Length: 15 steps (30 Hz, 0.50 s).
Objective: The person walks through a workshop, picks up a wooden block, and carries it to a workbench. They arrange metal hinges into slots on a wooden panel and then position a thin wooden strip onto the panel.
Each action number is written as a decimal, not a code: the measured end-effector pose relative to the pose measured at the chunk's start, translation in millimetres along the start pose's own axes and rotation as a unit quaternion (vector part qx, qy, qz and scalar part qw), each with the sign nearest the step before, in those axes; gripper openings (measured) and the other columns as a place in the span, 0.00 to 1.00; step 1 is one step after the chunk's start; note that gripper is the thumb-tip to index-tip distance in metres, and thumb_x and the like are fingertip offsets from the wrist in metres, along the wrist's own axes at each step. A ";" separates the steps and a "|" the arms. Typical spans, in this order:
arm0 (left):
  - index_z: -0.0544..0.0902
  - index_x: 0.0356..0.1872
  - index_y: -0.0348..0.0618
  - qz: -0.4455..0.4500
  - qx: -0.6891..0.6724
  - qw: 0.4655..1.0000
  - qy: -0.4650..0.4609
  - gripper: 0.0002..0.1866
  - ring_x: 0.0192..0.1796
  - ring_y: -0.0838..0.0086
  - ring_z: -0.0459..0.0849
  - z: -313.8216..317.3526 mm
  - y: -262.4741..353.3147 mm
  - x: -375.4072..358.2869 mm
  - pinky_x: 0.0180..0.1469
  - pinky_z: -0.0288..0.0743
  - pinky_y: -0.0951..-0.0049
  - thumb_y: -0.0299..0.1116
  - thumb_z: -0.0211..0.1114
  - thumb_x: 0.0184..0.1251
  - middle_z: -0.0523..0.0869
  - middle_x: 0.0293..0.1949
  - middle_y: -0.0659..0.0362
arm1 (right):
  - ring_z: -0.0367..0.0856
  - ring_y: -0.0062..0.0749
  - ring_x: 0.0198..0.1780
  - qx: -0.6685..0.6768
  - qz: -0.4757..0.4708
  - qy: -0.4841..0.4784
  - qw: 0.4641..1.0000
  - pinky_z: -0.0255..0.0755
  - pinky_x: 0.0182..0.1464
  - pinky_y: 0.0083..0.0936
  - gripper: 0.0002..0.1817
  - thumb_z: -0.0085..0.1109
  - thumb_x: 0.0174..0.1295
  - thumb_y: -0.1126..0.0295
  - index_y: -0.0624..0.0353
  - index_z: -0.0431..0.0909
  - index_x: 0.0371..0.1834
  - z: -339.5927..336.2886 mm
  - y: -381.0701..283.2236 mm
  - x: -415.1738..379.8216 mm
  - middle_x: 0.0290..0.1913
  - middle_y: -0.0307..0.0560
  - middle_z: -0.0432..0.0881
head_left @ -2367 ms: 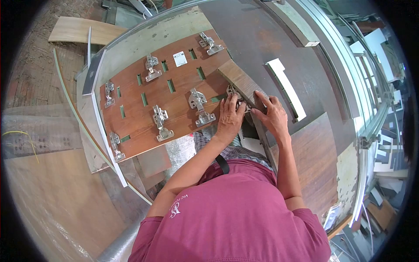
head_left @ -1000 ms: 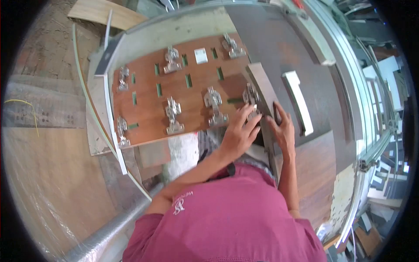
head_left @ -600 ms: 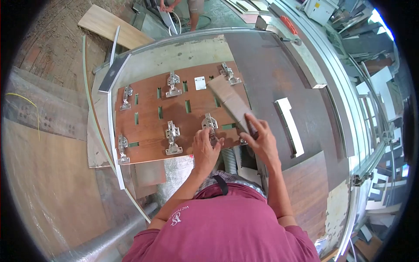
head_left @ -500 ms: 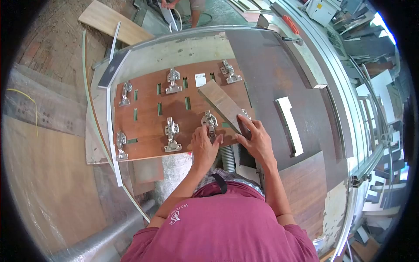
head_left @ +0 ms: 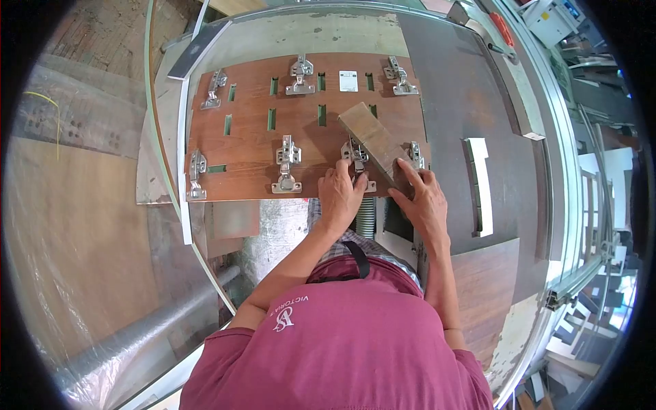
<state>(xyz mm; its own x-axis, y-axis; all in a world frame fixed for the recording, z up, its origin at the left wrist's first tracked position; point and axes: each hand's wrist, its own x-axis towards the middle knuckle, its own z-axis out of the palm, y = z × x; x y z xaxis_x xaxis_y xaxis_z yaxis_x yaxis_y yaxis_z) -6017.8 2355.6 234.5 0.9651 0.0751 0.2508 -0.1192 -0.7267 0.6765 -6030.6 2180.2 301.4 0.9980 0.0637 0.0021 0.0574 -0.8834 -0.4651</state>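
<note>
A reddish-brown wooden board (head_left: 253, 160) lies flat, with several metal cabinet hinges standing on it and slots cut through. At its near edge, my left hand (head_left: 339, 195) has thumb and fingers closed around the base of one cabinet hinge (head_left: 357, 152). My right hand (head_left: 425, 198) grips the near end of a rectangular wooden block (head_left: 374, 133), thumb on one side and fingers on the other. The block slants away to the left, over the board and against the held hinge, partly covering it. Just beyond my right fingers stands another hinge (head_left: 416, 154).
A white notched strip (head_left: 483, 188) lies on the dark worktop (head_left: 458, 102) at right. A long metal rail (head_left: 509, 82) carries a red-handled tool (head_left: 501, 29). White edging (head_left: 183, 157) runs along the left side. A corrugated hose (head_left: 365, 217) hangs below the board.
The view has tilted, so the board and both hands appear higher and further right. Relative to the board, the hands, the wooden block and the hinge look nearly unmoved.
</note>
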 end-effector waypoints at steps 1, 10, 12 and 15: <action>0.72 0.47 0.36 -0.008 -0.001 1.000 0.000 0.21 0.37 0.56 0.81 -0.1 0.5 0.4 0.40 0.70 0.57 0.38 0.67 0.59 0.81 0.31 0.50 | 0.77 0.45 0.52 -0.006 -0.012 0.000 1.000 0.72 0.50 0.37 0.33 0.67 0.53 0.54 0.33 0.70 0.65 0.5 -1.0 -0.1 0.51 0.52 0.75; 0.73 0.45 0.38 -0.007 0.009 1.000 -0.002 0.19 0.38 0.56 0.81 -4.4 2.6 0.1 0.40 0.70 0.57 0.38 0.67 0.59 0.81 0.31 0.50 | 0.77 0.43 0.51 -0.079 -0.056 0.024 0.995 0.70 0.50 0.37 0.32 0.68 0.52 0.55 0.35 0.71 0.64 6.2 -3.1 2.2 0.49 0.51 0.75; 0.73 0.45 0.38 -0.006 0.008 1.000 -0.001 0.18 0.38 0.56 0.81 -3.8 1.8 0.1 0.40 0.69 0.57 0.37 0.67 0.59 0.81 0.31 0.51 | 0.77 0.43 0.51 -0.071 -0.054 0.029 0.996 0.70 0.49 0.37 0.32 0.68 0.52 0.55 0.34 0.71 0.64 5.7 -3.6 2.0 0.49 0.51 0.75; 0.73 0.45 0.39 -0.027 -0.010 0.999 -0.027 0.18 0.38 0.56 0.81 -3.4 1.0 0.3 0.39 0.69 0.56 0.38 0.67 0.59 0.82 0.31 0.51 | 0.77 0.43 0.51 -0.065 -0.053 0.016 0.996 0.70 0.49 0.37 0.33 0.68 0.52 0.55 0.34 0.70 0.65 6.2 -2.5 4.2 0.49 0.50 0.75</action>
<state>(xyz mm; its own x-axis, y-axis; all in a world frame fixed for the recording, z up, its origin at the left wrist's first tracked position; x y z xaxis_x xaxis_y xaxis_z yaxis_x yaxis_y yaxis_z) -6018.4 2357.2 237.6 0.9813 0.0769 0.1764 -0.0706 -0.7090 0.7017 -6026.7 2185.6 297.1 0.9865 0.1459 0.0746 0.1627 -0.9256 -0.3417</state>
